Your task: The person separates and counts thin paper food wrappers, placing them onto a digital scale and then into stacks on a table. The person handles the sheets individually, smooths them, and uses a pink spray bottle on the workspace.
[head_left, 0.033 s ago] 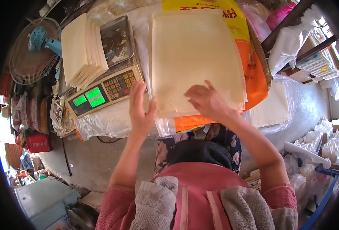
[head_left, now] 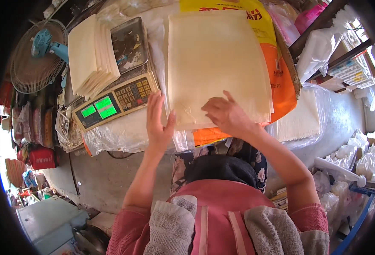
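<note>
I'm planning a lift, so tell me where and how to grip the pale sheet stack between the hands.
Probably by the near edge of the pale sheet stack, from the person's side, thumbs above: it lies flat and broad, and that edge faces the person.

- Lying flat in front of me is a broad, roughly rectangular stack of thin, cream-coloured, paper-like sheets, its shorter edge nearest me.
- Its top sheet looks smooth and matte, with a small pale crinkle near my left-hand corner.
- Along my right side the layers show, slightly out of line.
- It rests on a yellow-and-orange printed bag, which shows past its edges.
</note>
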